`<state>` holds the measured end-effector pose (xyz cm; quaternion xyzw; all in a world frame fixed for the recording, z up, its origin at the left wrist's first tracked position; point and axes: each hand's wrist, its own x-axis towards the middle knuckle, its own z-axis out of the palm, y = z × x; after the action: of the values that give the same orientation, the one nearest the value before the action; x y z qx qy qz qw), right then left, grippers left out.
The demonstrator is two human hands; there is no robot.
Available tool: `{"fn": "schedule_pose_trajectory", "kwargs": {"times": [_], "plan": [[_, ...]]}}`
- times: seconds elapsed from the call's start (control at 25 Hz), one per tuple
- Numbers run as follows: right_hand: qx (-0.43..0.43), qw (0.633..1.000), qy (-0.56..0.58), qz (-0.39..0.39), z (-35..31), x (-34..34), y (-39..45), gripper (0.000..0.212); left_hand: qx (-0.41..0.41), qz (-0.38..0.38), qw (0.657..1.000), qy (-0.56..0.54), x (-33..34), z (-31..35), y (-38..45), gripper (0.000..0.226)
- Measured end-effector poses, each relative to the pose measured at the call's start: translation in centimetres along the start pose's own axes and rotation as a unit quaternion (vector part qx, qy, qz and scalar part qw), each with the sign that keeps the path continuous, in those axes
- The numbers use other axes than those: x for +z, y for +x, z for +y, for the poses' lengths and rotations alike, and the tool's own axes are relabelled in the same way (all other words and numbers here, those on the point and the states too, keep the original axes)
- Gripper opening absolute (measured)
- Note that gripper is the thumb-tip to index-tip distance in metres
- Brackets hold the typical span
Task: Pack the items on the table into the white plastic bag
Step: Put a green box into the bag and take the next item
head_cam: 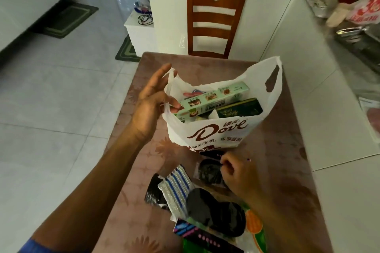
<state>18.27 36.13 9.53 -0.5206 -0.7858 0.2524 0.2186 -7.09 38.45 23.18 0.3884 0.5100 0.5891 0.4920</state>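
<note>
The white plastic bag (218,131) with brown "Dove" lettering stands open in the middle of the table (287,150). A long pale green box (211,98) and a dark green packet (240,109) stick out of it. My left hand (152,102) pinches the bag's left rim between thumb and forefinger, other fingers spread. My right hand (240,172) lies just in front of the bag, fingers closed on a clear packet of dark contents (209,172). Nearer me lie a blue-striped silver packet (176,187), a black pouch (216,213) and a dark packet with pink print (205,238).
A brown wooden chair (216,22) stands at the table's far end against a white cabinet (170,6). A white counter (329,98) runs along the right. Grey tiled floor (61,98) lies to the left. An orange and green packet (255,226) lies near my right forearm.
</note>
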Motion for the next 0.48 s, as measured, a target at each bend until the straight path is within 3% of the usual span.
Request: {"fn": "schedule_pose_trajectory", "kwargs": {"times": [0.08, 0.12, 0.2, 0.32, 0.4, 0.48], "plan": [[0.142, 0.966, -0.114, -0.182, 4.7, 3.5, -1.1, 0.048, 0.004, -0.001, 1.0, 0.002, 0.1, -0.1, 0.2, 0.082], [0.182, 0.942, -0.161, -0.233, 6.6, 4.7, -1.2, 0.073, 0.007, -0.003, 1.0, 0.004, 0.1, -0.3, 0.1, 0.081], [0.22, 0.926, -0.178, -0.25, 8.5, 5.9, -0.9, 0.094, 0.01, -0.009, 1.0, 0.009, 0.3, -0.6, -0.2, 0.079], [0.235, 0.934, -0.106, -0.246, 8.3, 5.5, -0.6, 0.062, 0.007, -0.01, 1.0, 0.02, 0.6, -0.8, -0.1, 0.077], [0.189, 0.941, -0.149, -0.239, 7.5, 5.3, -1.0, 0.034, 0.008, 0.0, 1.0, 0.021, 0.9, -0.8, 0.2, 0.079], [0.148, 0.95, -0.174, -0.214, 7.4, 5.4, -1.4, 0.046, 0.013, 0.012, 0.999, 0.028, 1.1, -0.9, 0.3, 0.08]]}}
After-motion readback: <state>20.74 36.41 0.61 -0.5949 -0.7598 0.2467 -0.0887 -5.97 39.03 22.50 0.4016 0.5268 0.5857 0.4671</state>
